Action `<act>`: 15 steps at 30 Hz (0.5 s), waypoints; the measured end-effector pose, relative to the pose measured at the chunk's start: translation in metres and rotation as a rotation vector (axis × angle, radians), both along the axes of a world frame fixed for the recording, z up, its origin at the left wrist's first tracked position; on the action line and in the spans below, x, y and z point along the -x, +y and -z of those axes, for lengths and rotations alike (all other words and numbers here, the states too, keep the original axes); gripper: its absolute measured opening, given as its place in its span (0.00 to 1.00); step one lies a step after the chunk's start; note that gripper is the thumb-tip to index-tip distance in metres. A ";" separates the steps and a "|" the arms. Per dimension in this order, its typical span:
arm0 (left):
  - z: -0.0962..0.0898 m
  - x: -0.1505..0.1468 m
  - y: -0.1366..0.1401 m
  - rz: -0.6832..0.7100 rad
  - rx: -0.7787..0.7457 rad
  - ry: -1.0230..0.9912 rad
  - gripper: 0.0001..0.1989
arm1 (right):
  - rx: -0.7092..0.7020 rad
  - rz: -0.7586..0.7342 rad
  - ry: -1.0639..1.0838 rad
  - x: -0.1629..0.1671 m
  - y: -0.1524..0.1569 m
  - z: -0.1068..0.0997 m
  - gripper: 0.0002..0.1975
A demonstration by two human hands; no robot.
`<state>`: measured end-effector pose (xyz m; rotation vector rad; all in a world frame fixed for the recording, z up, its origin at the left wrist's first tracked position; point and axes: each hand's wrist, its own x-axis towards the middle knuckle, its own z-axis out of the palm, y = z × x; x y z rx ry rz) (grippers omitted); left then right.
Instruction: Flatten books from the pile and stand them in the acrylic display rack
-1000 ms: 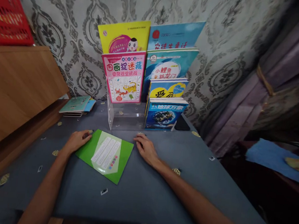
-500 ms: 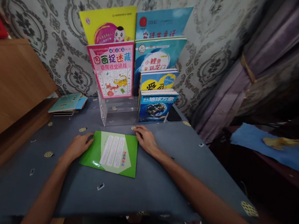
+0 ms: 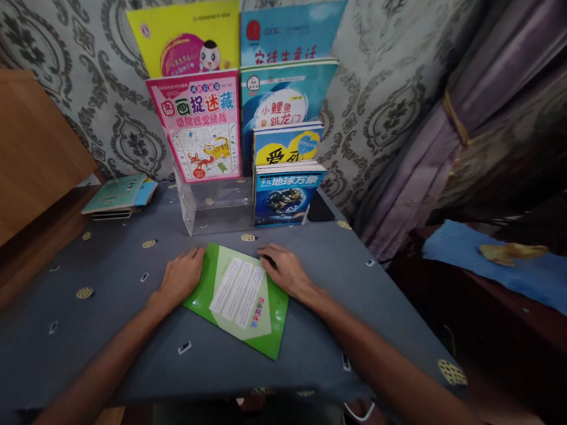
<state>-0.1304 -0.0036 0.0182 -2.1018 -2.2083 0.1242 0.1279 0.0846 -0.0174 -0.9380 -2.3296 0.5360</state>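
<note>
A green book (image 3: 245, 295) lies flat on the table, turned at an angle, with white text panels on a pale patch. Along its left edge is my left hand (image 3: 183, 275), fingers bent and closed against the cover's edge. My right hand (image 3: 285, 271) rests at the book's upper right edge. Its fingers are loosely bent, a gap showing between thumb and forefinger; it touches the edge without wrapping round it. Behind the book stands a clear plastic rack (image 3: 213, 216). A pink-bordered picture book (image 3: 199, 126) leans in its left side; a blue globe-cover book (image 3: 285, 198) stands at its right front.
Yellow (image 3: 179, 41) and teal (image 3: 284, 97) books stand higher in the rack. A small stack of books (image 3: 119, 197) lies at the left, beside a wooden panel (image 3: 20, 156). A dark flat object (image 3: 321, 207) lies right of the rack. A blue cloth (image 3: 459, 244) covers part of a surface at the right.
The green book has turned clockwise and slid to the right. My left hand has moved right with its edge; my right hand has shifted slightly. The camera view has moved a little.
</note>
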 end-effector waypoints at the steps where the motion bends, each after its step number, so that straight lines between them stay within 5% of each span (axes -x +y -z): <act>1: 0.001 -0.005 0.004 0.029 -0.011 0.003 0.18 | 0.000 -0.011 0.002 -0.008 -0.003 -0.001 0.13; 15: -0.001 -0.077 0.090 0.462 0.040 0.089 0.15 | 0.039 0.093 0.048 -0.091 -0.062 0.001 0.12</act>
